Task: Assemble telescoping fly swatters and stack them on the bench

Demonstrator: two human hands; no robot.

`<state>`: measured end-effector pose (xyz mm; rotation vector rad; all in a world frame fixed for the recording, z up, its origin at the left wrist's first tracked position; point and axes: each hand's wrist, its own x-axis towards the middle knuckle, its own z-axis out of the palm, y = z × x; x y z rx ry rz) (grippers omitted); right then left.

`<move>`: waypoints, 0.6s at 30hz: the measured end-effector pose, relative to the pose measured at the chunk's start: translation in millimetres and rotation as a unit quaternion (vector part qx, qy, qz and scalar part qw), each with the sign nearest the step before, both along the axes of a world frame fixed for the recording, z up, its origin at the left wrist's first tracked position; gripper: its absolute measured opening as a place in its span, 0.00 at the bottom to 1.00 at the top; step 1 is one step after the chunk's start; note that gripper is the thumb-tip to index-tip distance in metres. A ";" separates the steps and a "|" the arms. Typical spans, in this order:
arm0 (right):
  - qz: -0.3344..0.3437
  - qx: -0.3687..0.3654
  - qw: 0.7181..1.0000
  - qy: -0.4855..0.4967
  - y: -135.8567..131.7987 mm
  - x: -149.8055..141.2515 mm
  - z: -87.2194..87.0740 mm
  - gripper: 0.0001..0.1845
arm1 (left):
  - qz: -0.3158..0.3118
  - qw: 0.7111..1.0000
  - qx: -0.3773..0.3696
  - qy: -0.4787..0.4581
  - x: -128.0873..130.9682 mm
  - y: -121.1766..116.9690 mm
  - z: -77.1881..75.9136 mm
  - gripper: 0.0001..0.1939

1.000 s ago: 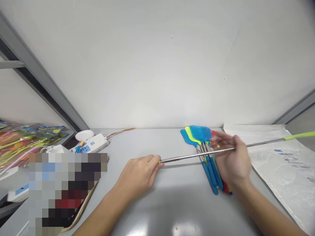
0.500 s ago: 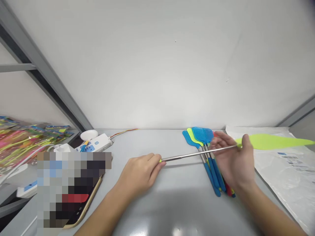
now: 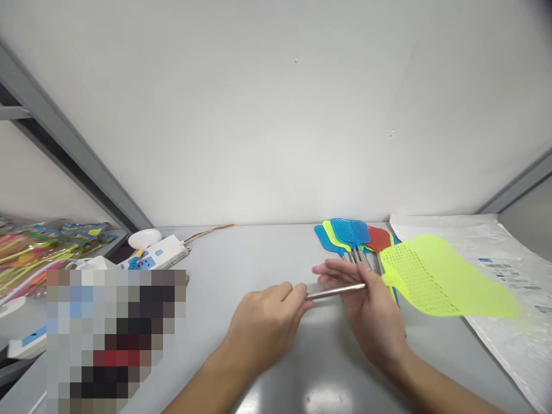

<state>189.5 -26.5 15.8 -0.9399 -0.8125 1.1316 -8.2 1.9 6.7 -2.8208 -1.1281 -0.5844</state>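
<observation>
A fly swatter with a lime-green mesh head (image 3: 435,276) and a short telescopic metal rod (image 3: 336,292) is held level above the grey table (image 3: 241,259). My left hand (image 3: 267,325) is closed round the handle end of the rod. My right hand (image 3: 366,305) grips the rod just behind the green head, its fingertips partly stretched out. Right behind my right hand lies a pile of swatters (image 3: 349,237) with blue, green and red heads, touching one another.
A white power strip (image 3: 157,256) with a red and yellow cable sits at the back left, next to a pixelated patch. Colourful packaged goods (image 3: 34,247) lie at the far left. A clear plastic bag with a label (image 3: 509,276) covers the table's right side. A white wall stands behind.
The long rod has been pushed together and is now short. My right hand moved left toward my left hand, bringing the green head close. My left hand shifted slightly right.
</observation>
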 end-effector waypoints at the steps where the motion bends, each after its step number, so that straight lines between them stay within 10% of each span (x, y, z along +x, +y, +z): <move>1: 0.024 0.003 1.000 -0.017 -3.6 -5.3 -1.8 0.24 | -0.009 1.000 0.001 -0.005 2.1 -2.1 -0.5 0.16; 8: 0.091 0.029 0.993 -0.066 9.3 8.3 -12.3 0.28 | 0.024 0.999 0.024 -0.028 -13.7 6.4 -0.1 0.14; 18: -0.173 0.030 0.984 0.020 15.4 23.6 -0.2 0.12 | 0.081 0.996 0.016 -0.046 -26.4 17.2 -0.1 0.14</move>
